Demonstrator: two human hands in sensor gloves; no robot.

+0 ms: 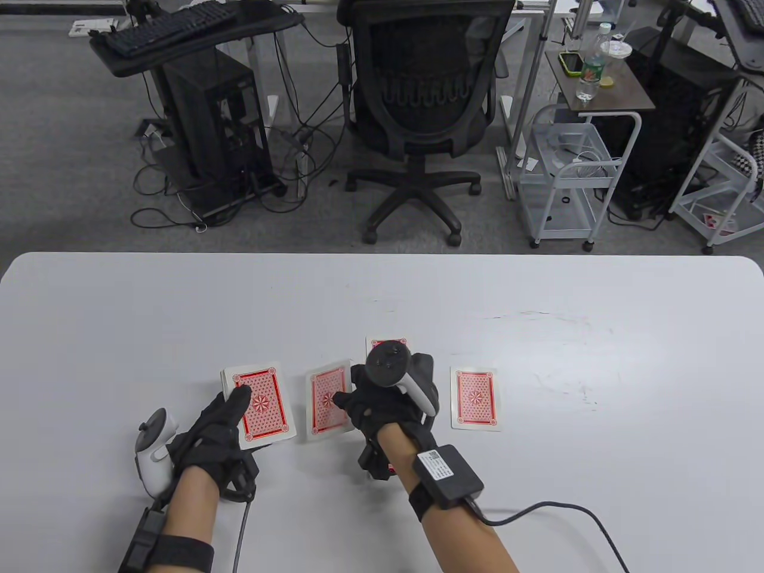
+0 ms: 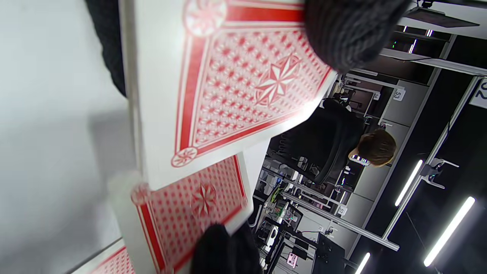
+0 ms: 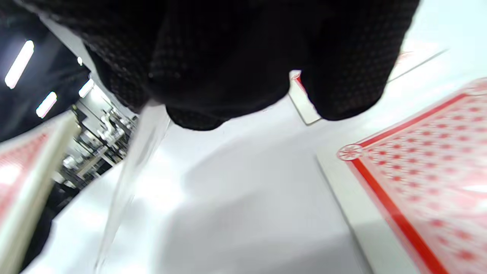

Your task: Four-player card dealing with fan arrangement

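My left hand (image 1: 230, 415) holds the red-backed deck (image 1: 259, 403) just above the table, thumb on its top card; the left wrist view shows the deck (image 2: 228, 87) close up. My right hand (image 1: 358, 406) pinches a single red-backed card (image 1: 327, 399) right of the deck, thumb on its back. The right wrist view shows that card edge-on (image 3: 131, 171) below the fingers (image 3: 213, 76). One dealt card (image 1: 476, 398) lies face down to the right. Another card (image 1: 379, 342) lies mostly hidden under my right hand.
The white table (image 1: 382, 298) stretches far beyond the cards. A black office chair (image 1: 424, 113) stands past its far edge. A cable (image 1: 555, 513) runs from my right wrist over the table's near right part.
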